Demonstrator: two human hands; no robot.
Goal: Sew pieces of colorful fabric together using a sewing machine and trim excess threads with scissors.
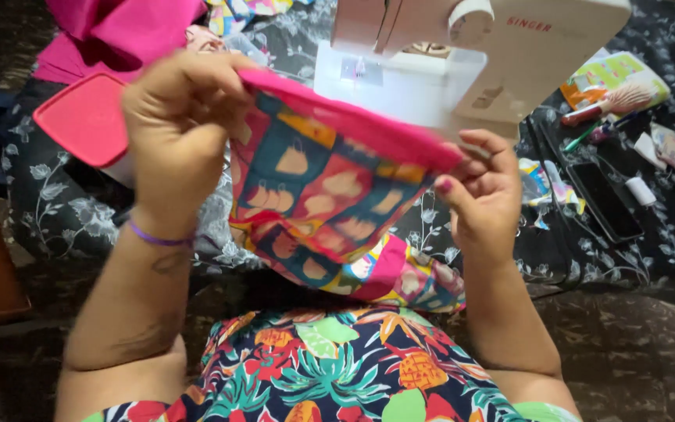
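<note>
Left hand [177,133] fingers hidden behind patterned pouch [318,187], sewing machine [462,55] cropped

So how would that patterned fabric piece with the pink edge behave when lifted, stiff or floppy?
Probably floppy: the patterned fabric piece sags below its pink edge, stretched between the left hand and the right hand. It looks light, since fingertip pinches seem enough to hold it. It is unlikely to slip, judging by its woven look.

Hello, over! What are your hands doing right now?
Both hands, left hand and right hand, pinching the patterned fabric pouch by its pink edge. Sewing machine behind. Nothing blocking.
</note>
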